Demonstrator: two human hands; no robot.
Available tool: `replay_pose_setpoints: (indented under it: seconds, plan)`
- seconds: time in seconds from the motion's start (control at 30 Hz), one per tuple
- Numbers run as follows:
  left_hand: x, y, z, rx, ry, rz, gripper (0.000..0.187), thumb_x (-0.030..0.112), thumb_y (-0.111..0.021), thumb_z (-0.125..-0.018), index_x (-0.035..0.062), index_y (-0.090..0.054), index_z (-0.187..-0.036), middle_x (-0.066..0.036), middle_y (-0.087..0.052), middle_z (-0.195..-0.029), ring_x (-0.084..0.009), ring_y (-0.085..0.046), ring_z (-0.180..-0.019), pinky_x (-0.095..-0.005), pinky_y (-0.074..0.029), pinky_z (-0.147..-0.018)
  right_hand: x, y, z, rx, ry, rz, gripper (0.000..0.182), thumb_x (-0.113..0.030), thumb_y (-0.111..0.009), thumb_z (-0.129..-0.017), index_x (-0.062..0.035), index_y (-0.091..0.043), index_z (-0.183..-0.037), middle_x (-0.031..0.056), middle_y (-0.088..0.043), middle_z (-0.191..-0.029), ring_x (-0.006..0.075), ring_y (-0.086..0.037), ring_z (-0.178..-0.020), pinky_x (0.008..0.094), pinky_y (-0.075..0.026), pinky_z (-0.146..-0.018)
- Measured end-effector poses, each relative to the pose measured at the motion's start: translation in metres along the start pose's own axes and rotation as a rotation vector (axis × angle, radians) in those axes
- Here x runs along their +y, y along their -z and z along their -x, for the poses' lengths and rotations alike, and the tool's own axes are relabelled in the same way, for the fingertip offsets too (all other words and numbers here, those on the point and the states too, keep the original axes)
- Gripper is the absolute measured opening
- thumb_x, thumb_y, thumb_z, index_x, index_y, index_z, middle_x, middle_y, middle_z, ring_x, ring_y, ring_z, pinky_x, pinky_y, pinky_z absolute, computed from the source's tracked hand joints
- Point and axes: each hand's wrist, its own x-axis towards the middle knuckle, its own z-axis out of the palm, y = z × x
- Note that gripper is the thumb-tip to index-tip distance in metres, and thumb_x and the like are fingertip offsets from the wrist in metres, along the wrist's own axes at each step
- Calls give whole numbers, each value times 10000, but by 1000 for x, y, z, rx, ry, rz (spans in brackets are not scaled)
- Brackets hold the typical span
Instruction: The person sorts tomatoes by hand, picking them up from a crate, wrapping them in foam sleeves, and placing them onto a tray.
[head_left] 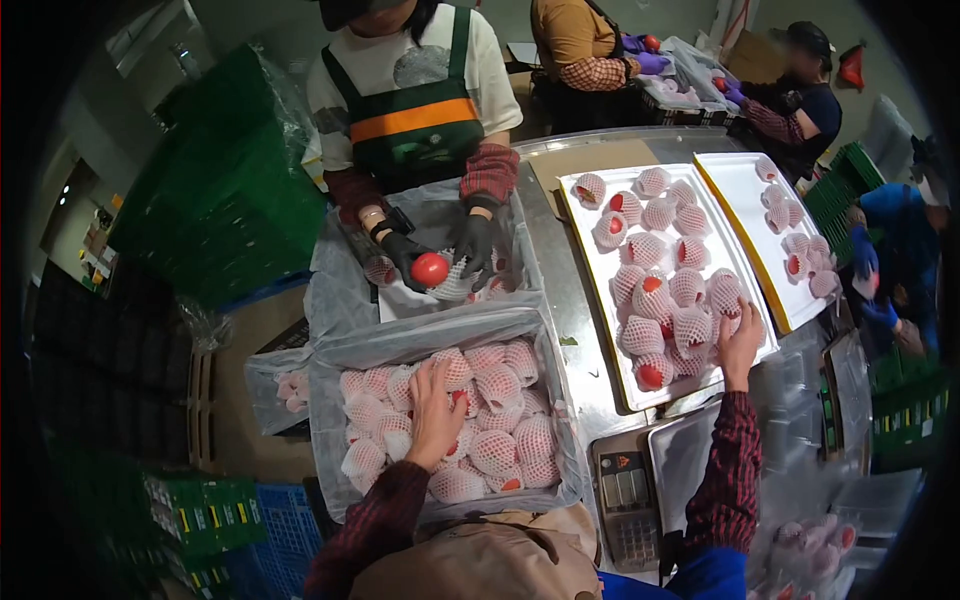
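Red tomatoes (430,270), white nets (496,452), green stacked crates (205,180), red-and-black checked sleeves (725,470)

I see red fruits (495,452) in pale foam nets packed close inside the lined crate (572,430), lying at mixed angles, with bare red skin showing through some net openings. My left hand (435,410) rests on the pile's upper part. More netted fruits (690,287) sit clustered on the white tray (722,243), many touching; my right hand (738,340) is at one (724,290) near the tray's right side.
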Motion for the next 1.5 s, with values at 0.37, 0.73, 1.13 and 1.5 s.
replay_pose_setpoints:
  seconds: [0.37, 0.73, 1.13, 1.5]
  plan:
    - [-23, 4, -17, -137, 325, 859, 695, 80, -841, -795, 93, -446, -1366, -133, -590, -1250, -254, -591, -1199, -399, -501, -1030, -208, 69, 141, -389, 81, -972, 264, 26, -615, -925, -11, -664, -1181, 114, -680, -1070, 210, -667, -959, 303, -519, -830]
    - [59, 85, 24, -350, 141, 1291, 817, 47, -798, -851, 62, -322, -1516, -116, -427, -1480, -220, -471, -1366, -385, -414, -1140, -330, 77, 171, -760, -194, -1463, 187, -184, -649, -1024, 2, -665, -1009, 25, -669, -961, 75, -610, -873, 242, -507, -739]
    - [38, 65, 46, -554, 525, 1864, 777, 47, -762, -843, -42, -349, -1495, -154, -522, -1430, -281, -529, -1341, -456, -388, -1175, -316, 89, 172, -701, -505, -1748, 193, -218, -615, -1058, -50, -630, -964, -73, -581, -863, 12, -511, -778, 190, -416, -705]
    - [84, 85, 33, -285, 197, 1229, 875, -91, -811, -718, -55, -354, -1464, -193, -524, -1419, -279, -519, -1357, -452, -451, -1124, -304, 114, 165, -1140, -202, -1725, 364, -115, -626, -1025, -24, -491, -1351, 99, -655, -1168, 116, -654, -1000, 251, -561, -794]
